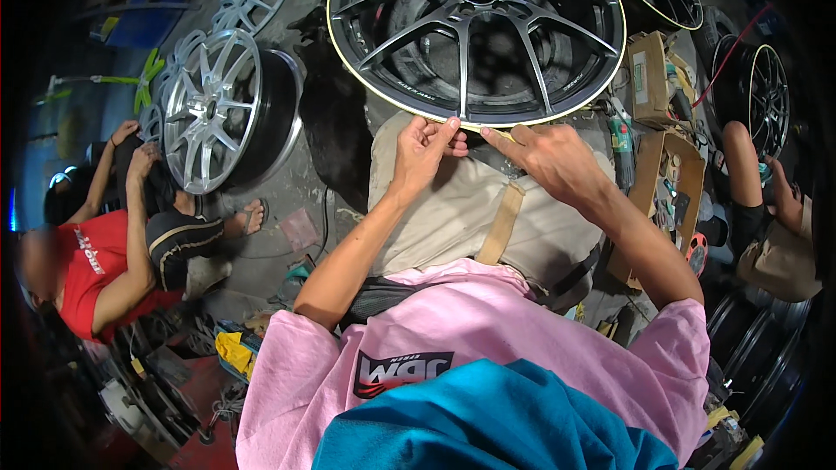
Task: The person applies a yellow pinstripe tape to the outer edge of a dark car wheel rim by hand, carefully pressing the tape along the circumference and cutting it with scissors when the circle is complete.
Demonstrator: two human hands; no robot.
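Note:
A black alloy wheel [464,43] with grey spokes lies face up in front of me. Along its outer lip runs a thin pale yellow strip [396,103] that looks like masking tape. My left hand [425,150] pinches the strip at the near edge, thumb and fingertips together. Just to the right, my right hand [557,161] meets the same lip. Its index finger points along the edge while the other fingers curl under; anything inside them is hidden. A tan strip [502,222] rests over my beige trousers [435,218], below my hands.
Left, a person in a red shirt [109,270] sits by a silver wheel [212,111]. Another person's bent leg [743,165] shows at right, near a black wheel [769,100]. Cardboard boxes [649,83] of tools and a green bottle [622,152] stand beside my right arm.

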